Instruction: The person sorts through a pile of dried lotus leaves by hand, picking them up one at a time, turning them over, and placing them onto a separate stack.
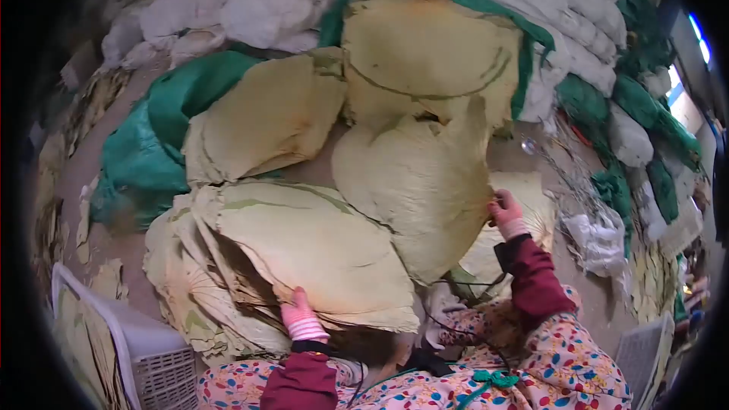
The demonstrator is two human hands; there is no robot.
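Observation:
My right hand [507, 213], in a pink glove, pinches the right edge of a large dried lotus leaf [418, 182]. That leaf is raised and spread across the middle, its upper part overlapping a tall leaf stack. My left hand [301, 317], gloved with a striped cuff, grips the near edge of a thick stack of dried lotus leaves [319, 250] in front of my lap. The thumb side of this hand is partly hidden. Under the raised leaf, to the right, another pale leaf [524, 220] lies flat.
A leaf stack in green wrapping [433, 45] stands at the back, with another leaf pile [266, 114] and a green sack [144, 152] to its left. White sacks [273, 7] line the back. A plastic basket [159, 364] holds leaves at lower left; another basket [642, 353] stands at right.

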